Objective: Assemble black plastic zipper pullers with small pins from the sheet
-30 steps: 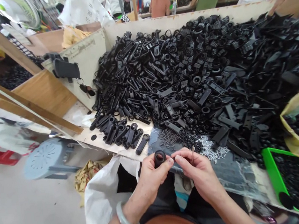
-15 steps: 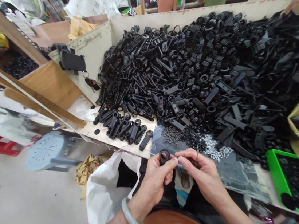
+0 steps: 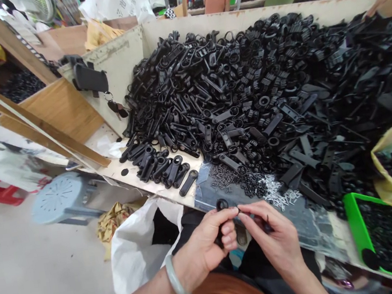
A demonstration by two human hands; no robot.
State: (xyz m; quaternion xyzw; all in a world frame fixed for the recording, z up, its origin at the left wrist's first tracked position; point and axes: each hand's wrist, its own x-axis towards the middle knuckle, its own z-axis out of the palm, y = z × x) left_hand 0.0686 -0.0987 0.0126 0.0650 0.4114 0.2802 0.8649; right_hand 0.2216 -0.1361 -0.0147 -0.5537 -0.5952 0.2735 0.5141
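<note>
My left hand [image 3: 211, 236] is closed round a black plastic part [image 3: 221, 205], whose ring end sticks up above the fist. Close by, my right hand [image 3: 274, 233] pinches with thumb and forefinger near the left thumb tip; whatever is between them is too small to make out. Something dark and thin shows by its curled fingers. Just beyond the hands lie small dark screws [image 3: 221, 177], small black pieces [image 3: 253, 185] and silver pins [image 3: 277, 191] on a grey sheet [image 3: 300, 225]. To the left, several black ring-ended parts [image 3: 188, 182] lie in a row.
A big heap of black plastic parts [image 3: 210, 92] fills the walled bench. At the right stand a green tray [image 3: 354, 222] and a yellow sack [image 3: 383, 175]. An open white sack [image 3: 127, 257] and a blue stool [image 3: 61, 196] are at the left. Other people sit beyond.
Both hands have shifted slightly right. My left hand has turned, so the part's ring now shows edge-on more and its fingers curl toward me. The view has moved a little.
</note>
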